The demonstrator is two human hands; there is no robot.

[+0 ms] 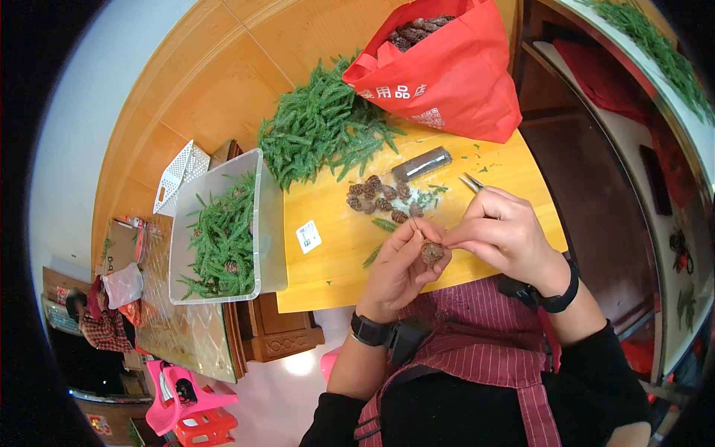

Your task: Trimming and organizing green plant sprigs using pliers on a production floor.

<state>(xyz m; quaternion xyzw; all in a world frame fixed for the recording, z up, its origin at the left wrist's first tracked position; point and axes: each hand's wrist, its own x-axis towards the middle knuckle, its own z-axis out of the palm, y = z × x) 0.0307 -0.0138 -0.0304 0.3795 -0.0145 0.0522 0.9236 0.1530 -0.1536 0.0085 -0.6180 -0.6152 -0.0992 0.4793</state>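
Observation:
In my left hand (398, 264) is a small brown pine cone (432, 253), held between thumb and fingers above the near edge of the yellow table (328, 279). The fingers of my right hand (500, 237) are pinched together right beside the cone; what lies between them is too small to make out. Two silver tool tips (471, 181) show beyond the back of that hand, the rest being hidden, so whether the hand holds the tool cannot be told. Several loose pine cones (383, 205) lie just past my hands, among green sprig bits (428, 198).
A clear plastic bin (272, 246) of green sprigs and cones stands left. Behind are a pile of green branches (320, 123) and a red bag (454, 82) of cones. A dark wrapped roll (422, 164) and white label (307, 236) lie on the table. Pink stool (167, 406) lower left.

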